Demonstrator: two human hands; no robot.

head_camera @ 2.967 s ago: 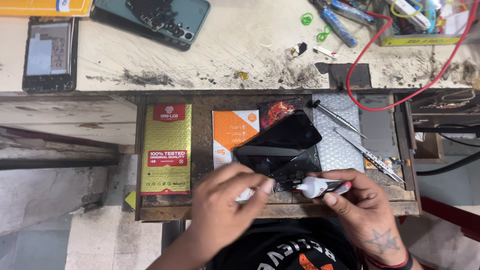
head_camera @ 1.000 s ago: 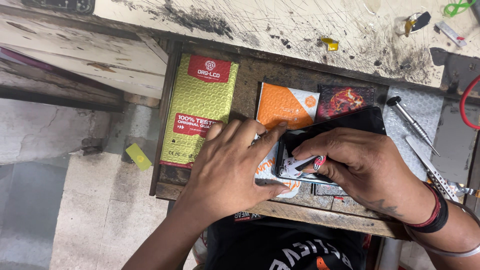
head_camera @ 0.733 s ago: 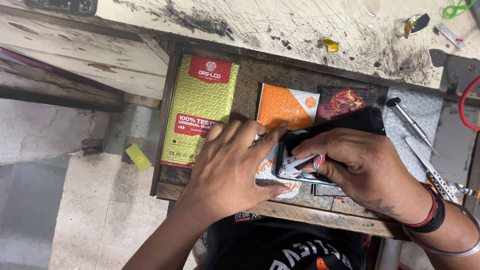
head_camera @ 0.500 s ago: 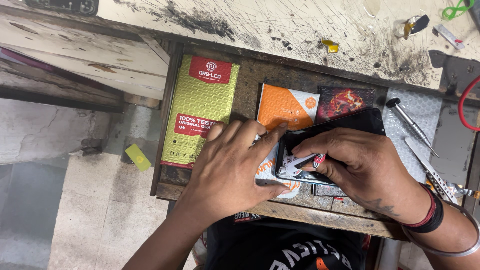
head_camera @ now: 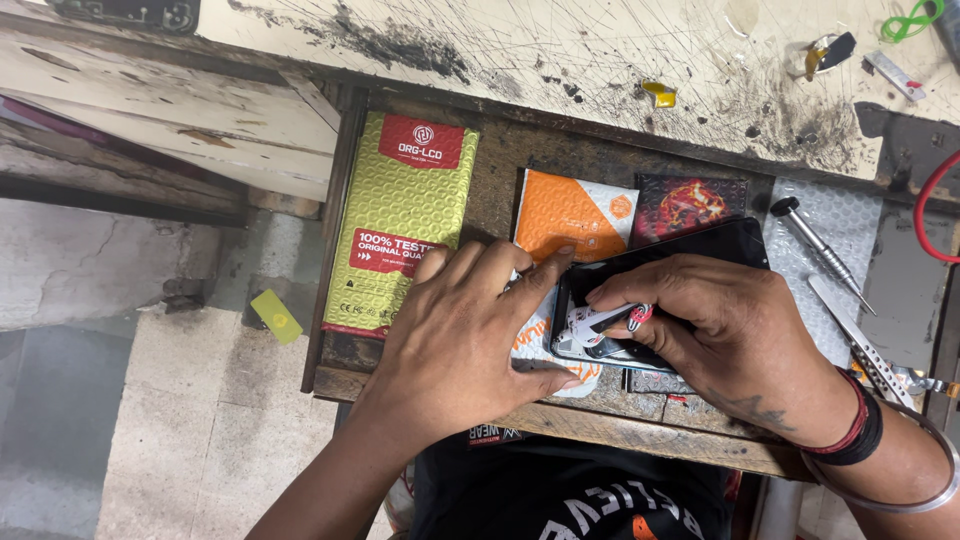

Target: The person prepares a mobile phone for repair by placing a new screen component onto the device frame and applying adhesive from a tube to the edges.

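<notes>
A black phone [head_camera: 690, 250] lies screen-down in an open wooden drawer [head_camera: 560, 420], on top of an orange and white packet [head_camera: 575, 215]. My left hand [head_camera: 465, 335] presses flat on the phone's left end, fingers spread over the packet. My right hand [head_camera: 725, 335] covers the phone's lower right and pinches a small white tool with a red tip [head_camera: 605, 320] against the phone's edge. Most of the phone's lower half is hidden under both hands.
A green padded envelope with red labels [head_camera: 405, 215] lies at the drawer's left. A screwdriver [head_camera: 815, 245] and metal tweezers [head_camera: 865, 340] rest on bubble wrap at the right. The scratched worktop [head_camera: 600, 50] runs along the top; a red cable [head_camera: 925, 200] loops at far right.
Three seconds ago the view sat further back and both hands worked near the drawer's front edge. In the last second both hands have stayed on the phone, almost still.
</notes>
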